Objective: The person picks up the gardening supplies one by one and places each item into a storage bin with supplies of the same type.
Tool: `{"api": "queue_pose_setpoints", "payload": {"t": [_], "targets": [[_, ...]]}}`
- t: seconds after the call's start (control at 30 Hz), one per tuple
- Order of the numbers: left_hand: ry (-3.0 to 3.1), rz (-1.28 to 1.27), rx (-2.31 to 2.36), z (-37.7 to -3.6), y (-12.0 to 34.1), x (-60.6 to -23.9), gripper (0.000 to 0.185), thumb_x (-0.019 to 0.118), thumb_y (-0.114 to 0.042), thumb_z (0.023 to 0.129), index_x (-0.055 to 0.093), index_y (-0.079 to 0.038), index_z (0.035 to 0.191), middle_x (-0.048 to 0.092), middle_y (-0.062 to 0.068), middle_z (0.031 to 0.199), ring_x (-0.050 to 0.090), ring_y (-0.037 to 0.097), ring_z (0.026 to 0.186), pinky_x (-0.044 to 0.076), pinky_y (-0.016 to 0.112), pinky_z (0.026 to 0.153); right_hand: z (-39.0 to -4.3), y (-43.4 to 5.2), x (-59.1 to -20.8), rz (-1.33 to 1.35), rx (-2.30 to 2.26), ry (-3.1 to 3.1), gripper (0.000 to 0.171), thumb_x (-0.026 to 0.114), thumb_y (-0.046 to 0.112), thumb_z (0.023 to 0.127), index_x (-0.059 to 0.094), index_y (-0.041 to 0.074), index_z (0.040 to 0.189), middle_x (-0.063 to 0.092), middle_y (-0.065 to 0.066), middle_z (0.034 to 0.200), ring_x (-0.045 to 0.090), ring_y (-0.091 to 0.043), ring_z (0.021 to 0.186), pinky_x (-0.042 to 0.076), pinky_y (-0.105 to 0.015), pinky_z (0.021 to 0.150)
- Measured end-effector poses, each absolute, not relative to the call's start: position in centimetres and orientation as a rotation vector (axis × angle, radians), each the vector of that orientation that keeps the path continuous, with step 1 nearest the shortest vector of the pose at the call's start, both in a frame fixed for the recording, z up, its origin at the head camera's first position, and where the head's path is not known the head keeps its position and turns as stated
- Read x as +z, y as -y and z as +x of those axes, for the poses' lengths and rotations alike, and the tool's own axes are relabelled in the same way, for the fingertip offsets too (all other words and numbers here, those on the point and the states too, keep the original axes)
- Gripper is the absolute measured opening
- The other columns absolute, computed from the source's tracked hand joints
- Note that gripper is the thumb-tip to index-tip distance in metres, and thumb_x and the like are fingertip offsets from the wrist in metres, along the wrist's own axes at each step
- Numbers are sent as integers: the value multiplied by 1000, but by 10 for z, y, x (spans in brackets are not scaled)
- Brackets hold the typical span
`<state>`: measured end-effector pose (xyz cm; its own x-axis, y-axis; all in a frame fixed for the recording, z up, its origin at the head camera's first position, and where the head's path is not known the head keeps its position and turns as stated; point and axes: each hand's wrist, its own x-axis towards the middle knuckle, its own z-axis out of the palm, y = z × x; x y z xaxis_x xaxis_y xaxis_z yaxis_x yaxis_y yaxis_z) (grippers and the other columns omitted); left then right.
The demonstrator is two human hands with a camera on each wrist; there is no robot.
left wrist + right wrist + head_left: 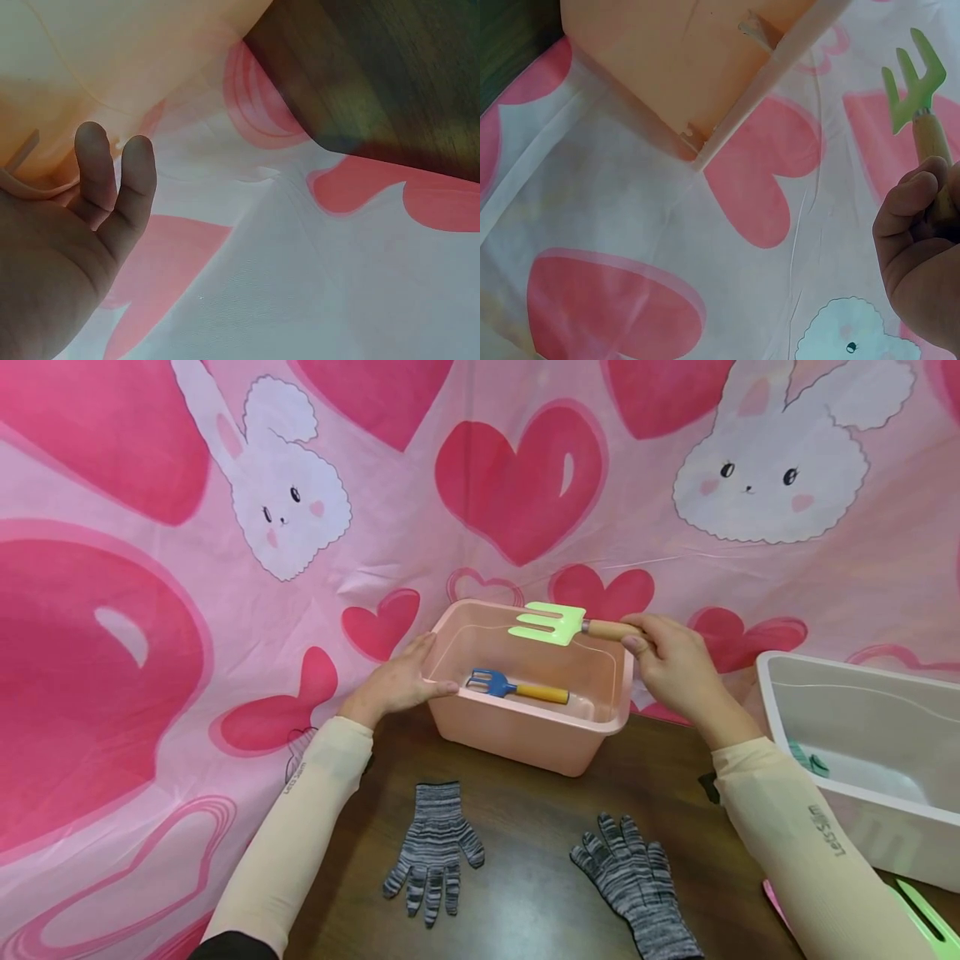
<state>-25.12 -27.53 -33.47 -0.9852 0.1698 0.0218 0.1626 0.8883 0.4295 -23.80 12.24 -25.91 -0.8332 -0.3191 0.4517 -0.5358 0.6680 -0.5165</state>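
Observation:
My right hand [678, 672] grips the wooden handle of a light green garden hand fork [551, 624], held above the back right part of a pink plastic bin [517, 739]. In the right wrist view the fork's prongs [915, 82] point up and away from the curled fingers. My left hand [393, 685] holds the bin's left end by the rim, its thumb along the front edge. Two of its fingers [135, 187] show bent beside the bin wall in the left wrist view. Inside the bin lies a blue hand fork [491, 682] with a yellow handle.
Two grey striped knit gloves [435, 852] [633, 881] lie on the dark wooden table [525, 877]. A whitish bin [862, 802] at right holds a small green item [810, 760]. Bright green [930, 914] and pink pieces show near the right forearm. A heart-and-rabbit cloth [517, 485] hangs behind.

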Motion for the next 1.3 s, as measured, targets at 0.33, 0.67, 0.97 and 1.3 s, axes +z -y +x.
{"api": "queue_pose_setpoints", "payload": {"t": [0.33, 0.67, 0.97, 1.3], "targets": [[-3042, 290, 684, -251, 275, -335, 113, 65, -72, 82, 13, -16, 164, 16, 7, 167, 26, 33, 148, 33, 60, 111, -245, -120, -257, 719, 944, 2556, 26, 60, 15, 102, 65, 4, 125, 65, -18, 112, 57, -37, 98, 44, -58, 91], [-3045, 290, 662, -249, 277, -332, 117, 62, -79, 78, 12, -17, 164, 15, 7, 168, 22, 31, 150, 32, 58, 113, -251, -114, -251, 751, 954, 2549, 28, 60, 15, 102, 64, 1, 126, 65, -20, 115, 58, -40, 101, 43, -61, 92], [-3047, 305, 665, -250, 276, -332, 116, 63, -77, 79, 12, -17, 164, 16, 7, 167, 22, 30, 150, 33, 58, 112, -255, -109, -248, 737, 955, 2604, 28, 60, 14, 102, 63, 3, 128, 64, -17, 114, 56, -36, 97, 48, -56, 86], [-3050, 306, 668, -251, 275, -335, 114, 63, -75, 80, 12, -17, 164, 15, 7, 167, 19, 29, 151, 32, 57, 114, -262, -103, -242, 746, 955, 2619, 30, 59, 14, 102, 63, 0, 128, 63, -20, 119, 56, -40, 105, 43, -61, 98]]}}
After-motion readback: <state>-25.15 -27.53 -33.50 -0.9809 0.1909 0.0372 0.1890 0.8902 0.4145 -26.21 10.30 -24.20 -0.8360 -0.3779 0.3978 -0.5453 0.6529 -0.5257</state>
